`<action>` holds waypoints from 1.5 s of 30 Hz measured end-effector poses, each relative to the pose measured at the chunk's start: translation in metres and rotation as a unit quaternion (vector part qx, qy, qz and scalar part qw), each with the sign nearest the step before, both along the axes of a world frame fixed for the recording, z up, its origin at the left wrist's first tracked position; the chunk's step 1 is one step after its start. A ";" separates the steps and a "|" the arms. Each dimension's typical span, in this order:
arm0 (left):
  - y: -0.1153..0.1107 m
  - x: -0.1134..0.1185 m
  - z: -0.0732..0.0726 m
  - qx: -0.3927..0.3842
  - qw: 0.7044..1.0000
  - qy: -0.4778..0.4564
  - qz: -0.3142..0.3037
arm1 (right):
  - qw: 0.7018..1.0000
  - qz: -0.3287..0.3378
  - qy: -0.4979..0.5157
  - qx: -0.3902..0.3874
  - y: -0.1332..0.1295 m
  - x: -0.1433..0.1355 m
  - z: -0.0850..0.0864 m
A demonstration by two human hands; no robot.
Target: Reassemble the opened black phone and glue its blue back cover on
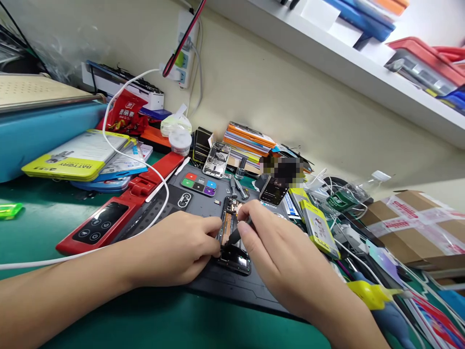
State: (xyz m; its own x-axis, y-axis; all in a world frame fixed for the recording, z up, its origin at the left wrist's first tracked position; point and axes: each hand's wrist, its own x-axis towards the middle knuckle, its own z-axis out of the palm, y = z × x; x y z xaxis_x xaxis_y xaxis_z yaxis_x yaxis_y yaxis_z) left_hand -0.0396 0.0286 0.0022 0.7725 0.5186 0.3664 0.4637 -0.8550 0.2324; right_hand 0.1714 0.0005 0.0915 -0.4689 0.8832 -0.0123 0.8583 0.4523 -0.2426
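Observation:
An opened phone point(228, 220) with bare inner parts lies on a dark grey work mat point(240, 293). My left hand point(181, 245) is closed at the phone's left edge, its fingertips pressed against the frame. My right hand point(274, 247) is closed around a dark slim tool point(234, 236), whose tip reaches down into the lower part of the phone. Fingers cover part of the phone's right side. Above the phone, small grey tools point(238, 188) rest on the mat beside a tiny part point(217, 201).
A red clamp device point(100, 225) with a white cable point(165, 182) crosses the left side. Behind stand another opened phone point(217, 160) and a lit phone point(274, 190). To the right are yellow battery packs point(319, 229), a bottle point(348, 196) and a cardboard box point(407, 242).

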 end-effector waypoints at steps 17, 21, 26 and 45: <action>-0.001 0.000 0.000 0.004 1.000 -0.011 -0.002 | 0.999 0.002 -0.033 0.040 0.004 -0.003 -0.005; -0.001 0.000 -0.001 0.011 1.000 -0.002 -0.009 | 0.998 0.000 -0.040 0.045 0.003 -0.004 -0.006; -0.001 0.001 0.000 -0.003 1.000 0.005 -0.016 | 1.000 -0.010 0.005 0.030 0.002 -0.006 -0.005; -0.010 0.006 -0.001 -0.056 0.998 0.007 -0.017 | 0.919 -0.338 0.044 0.198 -0.084 0.094 -0.064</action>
